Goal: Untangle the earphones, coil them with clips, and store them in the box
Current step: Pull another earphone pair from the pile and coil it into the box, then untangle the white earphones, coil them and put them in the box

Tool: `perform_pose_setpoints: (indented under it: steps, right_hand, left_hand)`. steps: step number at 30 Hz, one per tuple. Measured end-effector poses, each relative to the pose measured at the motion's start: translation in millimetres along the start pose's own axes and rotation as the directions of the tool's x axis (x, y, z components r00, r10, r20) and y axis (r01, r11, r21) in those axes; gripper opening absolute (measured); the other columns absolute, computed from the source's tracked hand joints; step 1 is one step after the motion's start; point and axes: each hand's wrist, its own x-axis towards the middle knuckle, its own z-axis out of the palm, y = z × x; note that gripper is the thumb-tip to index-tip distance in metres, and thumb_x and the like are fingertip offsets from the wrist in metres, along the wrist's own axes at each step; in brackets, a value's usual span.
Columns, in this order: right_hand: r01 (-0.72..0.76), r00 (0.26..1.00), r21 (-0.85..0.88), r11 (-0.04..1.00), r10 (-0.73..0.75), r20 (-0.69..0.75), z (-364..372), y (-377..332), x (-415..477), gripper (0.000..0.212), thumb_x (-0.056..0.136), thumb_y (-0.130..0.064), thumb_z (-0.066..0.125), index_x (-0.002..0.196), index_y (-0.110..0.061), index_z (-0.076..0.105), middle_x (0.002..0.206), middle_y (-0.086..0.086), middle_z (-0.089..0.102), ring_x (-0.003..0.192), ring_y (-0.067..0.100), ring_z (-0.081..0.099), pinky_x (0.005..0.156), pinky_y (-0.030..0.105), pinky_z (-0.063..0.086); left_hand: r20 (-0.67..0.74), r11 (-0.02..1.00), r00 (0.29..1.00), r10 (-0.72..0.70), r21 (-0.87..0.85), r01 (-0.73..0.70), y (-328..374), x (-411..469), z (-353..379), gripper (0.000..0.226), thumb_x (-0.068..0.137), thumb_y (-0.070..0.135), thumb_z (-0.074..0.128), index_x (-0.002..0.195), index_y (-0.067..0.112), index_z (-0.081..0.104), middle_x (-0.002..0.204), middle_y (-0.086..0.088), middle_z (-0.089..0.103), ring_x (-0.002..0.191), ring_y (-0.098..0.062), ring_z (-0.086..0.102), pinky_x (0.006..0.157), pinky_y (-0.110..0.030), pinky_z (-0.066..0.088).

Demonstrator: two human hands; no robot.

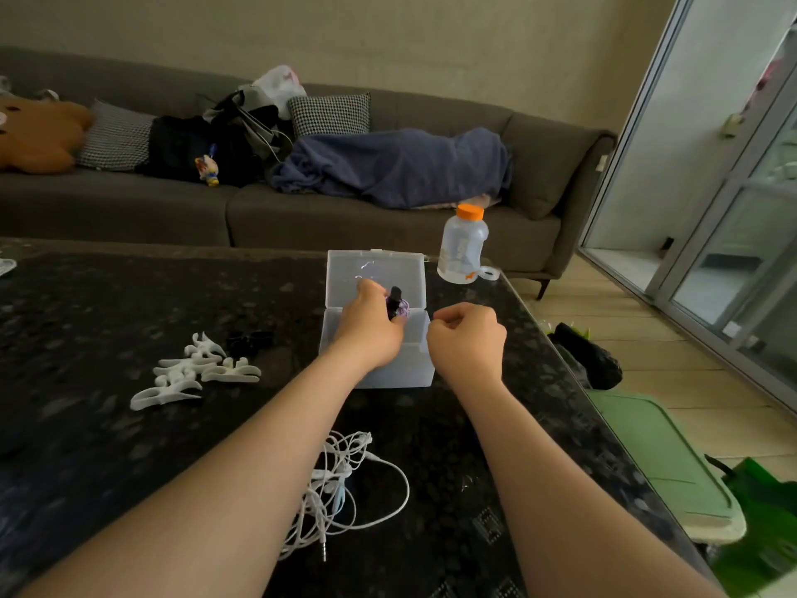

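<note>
Lowering coiled purple earphones (402, 309), bound by a black clip (394, 294), into the clear plastic box (388, 373) with the left hand (370, 332), fingers and thumb pinched round the bundle just above the box's open mouth. Lid (375, 269) standing upright behind. Right hand (466, 344) held just beside the box's right wall, fingers curled into a fist with nothing visible inside; touching the wall or not, impossible to tell.

Judged as one set coiled and clipped, nearly stored but not yet released. Nothing else discernible inside the box through its cloudy walls.

Left to do: a tangled heap of white earphones (345, 485) lying on the dark stone table (86, 330) between the forearms, jack plug poking out at the near side, not yet untangled, coiled or clipped. Spare white clips (194, 375) piled left of the box, a few black clips (249, 340) just behind them, ready for that. Number of sets in the white heap unclear, apparently more than one. Probably somewhere short of halfway, with closing the lid last.
</note>
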Motion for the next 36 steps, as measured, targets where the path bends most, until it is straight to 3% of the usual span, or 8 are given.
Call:
perform_pose_setpoints:
  steps: [6, 11, 16, 22, 25, 28, 32, 36]
  right_hand:
    - [-0.017, 1.000, 0.040, 0.999, 0.017, 0.004, 3.4, 1.5, 8.3, 0.016, 0.098, -0.007, 0.066, 0.102, -0.018, 0.077, 0.086, -0.006, 0.069, 0.075, 0.006, 0.065, 0.059, 0.016, 0.049]
    - [-0.025, 0.999, 0.038, 0.999, 0.024, 0.026, -0.9, 6.1, 9.3, 0.018, 0.098, -0.006, 0.063, 0.097, -0.019, 0.076, 0.083, -0.006, 0.069, 0.072, 0.006, 0.065, 0.057, 0.015, 0.048]
    - [-0.012, 0.999, 0.018, 1.000, 0.011, 0.040, -1.2, 4.4, 7.8, 0.020, 0.099, -0.007, 0.063, 0.092, -0.022, 0.073, 0.081, -0.007, 0.068, 0.072, 0.008, 0.065, 0.057, 0.015, 0.047]
    - [0.120, 0.993, -0.183, 0.976, -0.120, 0.007, 0.5, 0.9, -6.1, 0.015, 0.106, -0.019, 0.052, 0.105, -0.016, 0.067, 0.094, 0.000, 0.067, 0.079, 0.012, 0.061, 0.066, 0.027, 0.053]
    - [0.251, 0.965, -0.304, 0.919, -0.214, 0.150, 2.1, -3.2, -23.1, 0.018, 0.104, -0.023, 0.052, 0.102, -0.016, 0.069, 0.100, 0.004, 0.068, 0.085, 0.016, 0.064, 0.075, 0.034, 0.061]
    - [0.333, 0.867, -0.339, 0.880, -0.144, 0.476, -0.5, -12.2, -42.1, 0.010, 0.093, -0.016, 0.056, 0.089, -0.014, 0.064, 0.093, 0.013, 0.070, 0.080, 0.023, 0.070, 0.074, 0.041, 0.065]
    - [0.552, 0.661, -0.382, 0.742, -0.109, 0.743, -2.0, -18.5, -64.9, 0.020, 0.087, -0.009, 0.065, 0.073, -0.016, 0.053, 0.080, 0.005, 0.061, 0.078, 0.027, 0.064, 0.075, 0.039, 0.062]
    - [0.585, 0.649, -0.420, 0.694, -0.091, 0.755, -4.6, -17.9, -76.9, 0.009, 0.086, -0.009, 0.066, 0.078, -0.010, 0.066, 0.079, 0.005, 0.063, 0.078, 0.025, 0.062, 0.076, 0.035, 0.060]
  left_hand:
    - [-0.096, 0.978, 0.995, 0.014, 0.210, 0.006, 1.8, 4.9, 29.0, 0.030, 0.096, 0.033, 0.078, 0.118, 0.014, 0.072, 0.116, -0.010, 0.073, 0.108, -0.030, 0.068, 0.099, -0.050, 0.058]
    - [-0.147, 0.935, 0.989, 0.025, 0.354, 0.029, 1.9, 6.2, 35.2, 0.047, 0.092, 0.043, 0.080, 0.125, 0.016, 0.059, 0.123, -0.010, 0.069, 0.113, -0.032, 0.067, 0.098, -0.051, 0.059]
    - [-0.171, 0.792, 0.984, 0.052, 0.608, 0.063, 0.1, 7.2, 30.5, 0.049, 0.097, 0.060, 0.066, 0.121, 0.017, 0.069, 0.124, -0.009, 0.070, 0.119, -0.031, 0.061, 0.107, -0.045, 0.047]
    - [-0.167, 0.841, 0.949, 0.267, 0.521, -0.145, -9.7, -7.7, 6.6, 0.029, 0.106, 0.036, 0.053, 0.104, 0.013, 0.072, 0.108, -0.007, 0.069, 0.105, -0.026, 0.061, 0.098, -0.045, 0.054]
    - [-0.144, 0.875, 0.943, 0.301, 0.435, -0.213, -9.7, -24.0, -14.6, 0.020, 0.104, 0.033, 0.058, 0.097, 0.017, 0.067, 0.095, -0.003, 0.068, 0.090, -0.021, 0.066, 0.072, -0.033, 0.053]
    - [-0.021, 0.859, 0.975, 0.220, 0.479, -0.183, -9.4, -39.9, -34.0, 0.023, 0.101, 0.038, 0.058, 0.086, 0.021, 0.063, 0.087, -0.002, 0.066, 0.077, -0.021, 0.062, 0.057, -0.030, 0.039]
    - [0.151, 0.827, 0.988, 0.038, 0.551, -0.115, -21.4, -59.2, -53.7, 0.019, 0.095, 0.027, 0.054, 0.082, 0.017, 0.063, 0.089, -0.009, 0.060, 0.079, -0.032, 0.058, 0.069, -0.037, 0.047]
    - [0.405, 0.832, 0.909, -0.101, 0.535, -0.146, -29.9, -81.1, -68.5, 0.024, 0.091, 0.030, 0.053, 0.092, 0.018, 0.074, 0.104, -0.012, 0.073, 0.091, -0.030, 0.068, 0.076, -0.034, 0.054]
